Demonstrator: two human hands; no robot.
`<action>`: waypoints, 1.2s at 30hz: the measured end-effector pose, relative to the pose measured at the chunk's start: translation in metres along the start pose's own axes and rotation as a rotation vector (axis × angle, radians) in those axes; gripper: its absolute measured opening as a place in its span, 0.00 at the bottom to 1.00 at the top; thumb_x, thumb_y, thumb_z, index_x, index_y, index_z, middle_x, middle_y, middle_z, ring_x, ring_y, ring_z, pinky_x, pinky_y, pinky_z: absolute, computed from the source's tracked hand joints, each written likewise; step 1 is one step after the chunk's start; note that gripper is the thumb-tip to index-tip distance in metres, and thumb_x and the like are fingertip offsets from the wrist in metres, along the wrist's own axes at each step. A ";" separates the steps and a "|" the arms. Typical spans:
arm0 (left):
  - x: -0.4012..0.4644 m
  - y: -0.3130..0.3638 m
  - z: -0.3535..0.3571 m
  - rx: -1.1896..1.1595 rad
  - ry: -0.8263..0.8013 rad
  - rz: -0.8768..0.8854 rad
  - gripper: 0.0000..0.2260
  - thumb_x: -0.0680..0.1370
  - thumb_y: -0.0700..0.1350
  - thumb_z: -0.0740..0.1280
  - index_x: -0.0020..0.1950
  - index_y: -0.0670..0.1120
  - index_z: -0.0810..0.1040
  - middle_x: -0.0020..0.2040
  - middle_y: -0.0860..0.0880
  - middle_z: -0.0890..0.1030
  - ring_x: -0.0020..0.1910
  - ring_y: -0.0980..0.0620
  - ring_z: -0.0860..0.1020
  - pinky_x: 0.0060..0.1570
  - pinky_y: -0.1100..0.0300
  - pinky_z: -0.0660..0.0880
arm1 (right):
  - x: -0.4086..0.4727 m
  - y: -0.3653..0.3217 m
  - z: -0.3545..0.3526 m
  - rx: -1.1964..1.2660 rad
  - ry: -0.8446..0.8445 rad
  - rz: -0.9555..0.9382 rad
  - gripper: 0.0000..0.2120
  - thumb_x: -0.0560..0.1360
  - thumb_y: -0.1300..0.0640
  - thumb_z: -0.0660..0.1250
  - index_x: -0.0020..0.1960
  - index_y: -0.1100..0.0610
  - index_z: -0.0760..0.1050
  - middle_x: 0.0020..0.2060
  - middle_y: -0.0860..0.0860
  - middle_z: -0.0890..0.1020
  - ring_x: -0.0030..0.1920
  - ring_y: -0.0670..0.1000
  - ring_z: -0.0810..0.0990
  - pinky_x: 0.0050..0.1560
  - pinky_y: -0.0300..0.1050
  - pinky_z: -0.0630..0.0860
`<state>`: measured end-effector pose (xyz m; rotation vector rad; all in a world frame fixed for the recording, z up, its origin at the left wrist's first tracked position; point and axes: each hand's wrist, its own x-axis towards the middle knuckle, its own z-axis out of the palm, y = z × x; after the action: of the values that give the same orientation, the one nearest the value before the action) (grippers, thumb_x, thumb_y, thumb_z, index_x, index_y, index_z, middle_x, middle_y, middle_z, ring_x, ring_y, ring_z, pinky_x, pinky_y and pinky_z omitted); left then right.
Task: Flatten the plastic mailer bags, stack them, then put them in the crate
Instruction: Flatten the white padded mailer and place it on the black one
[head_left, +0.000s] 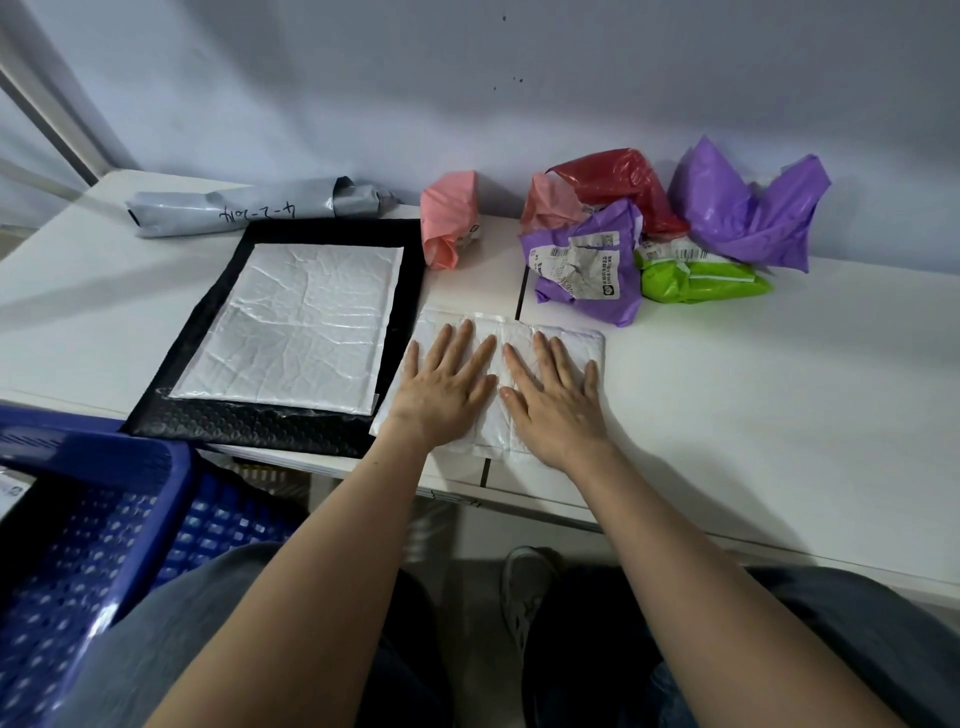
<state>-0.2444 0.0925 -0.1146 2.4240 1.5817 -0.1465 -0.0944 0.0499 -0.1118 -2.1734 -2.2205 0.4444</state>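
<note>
At the near edge of the white surface (727, 374), a white padded mailer (566, 340) is laid flat, its long side running left to right, with faint creases and a fold line down the middle. It is pressed under both hands: the left hand (444, 389) and the right hand (553, 400) are spread wide, palms down, fingers splayed, side by side and nearly touching at the thumbs. Nothing is gripped by either.

Just left of it, touching its edge, a stack is found: a larger black bubble mailer (260, 423) at the bottom, a wrinkled white mailer (301, 322) centred on top.

Along the back wall, unflattened items are listed:
- grey mailer (249, 208), rolled, handwriting on it, far left;
- pink mailer (447, 221), crumpled, upright;
- a heap to the right, comprising a second pink bag (548, 202), a red bag (623, 182), a purple bag with a torn shipping label (587, 270), a green bag (701, 283) and a larger purple bag (748, 208).

Below the surface at the lower left, a blue perforated crate (93, 530) is seen beside the person's knee.
</note>
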 end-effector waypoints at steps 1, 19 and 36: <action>0.000 0.000 0.000 -0.003 0.001 0.001 0.25 0.81 0.57 0.42 0.76 0.57 0.37 0.77 0.52 0.35 0.76 0.51 0.34 0.73 0.45 0.36 | 0.000 0.000 0.000 0.001 -0.002 0.000 0.25 0.81 0.43 0.43 0.76 0.43 0.40 0.77 0.50 0.39 0.77 0.51 0.37 0.74 0.61 0.37; 0.000 -0.008 -0.045 -0.069 0.210 -0.247 0.25 0.78 0.50 0.61 0.73 0.46 0.60 0.75 0.41 0.58 0.72 0.41 0.60 0.67 0.45 0.62 | 0.005 0.007 -0.056 -0.034 -0.087 0.020 0.34 0.77 0.48 0.61 0.77 0.50 0.49 0.74 0.57 0.56 0.74 0.59 0.55 0.69 0.57 0.61; 0.000 -0.002 -0.080 -0.616 0.433 -0.265 0.15 0.73 0.32 0.59 0.59 0.38 0.74 0.58 0.37 0.72 0.54 0.38 0.74 0.57 0.55 0.71 | -0.006 0.011 -0.084 0.274 0.110 0.221 0.18 0.74 0.50 0.64 0.60 0.59 0.72 0.60 0.57 0.76 0.64 0.60 0.69 0.59 0.51 0.68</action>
<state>-0.2506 0.1136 -0.0373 1.8313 1.7699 0.7546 -0.0669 0.0612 -0.0325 -2.2395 -1.7540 0.5787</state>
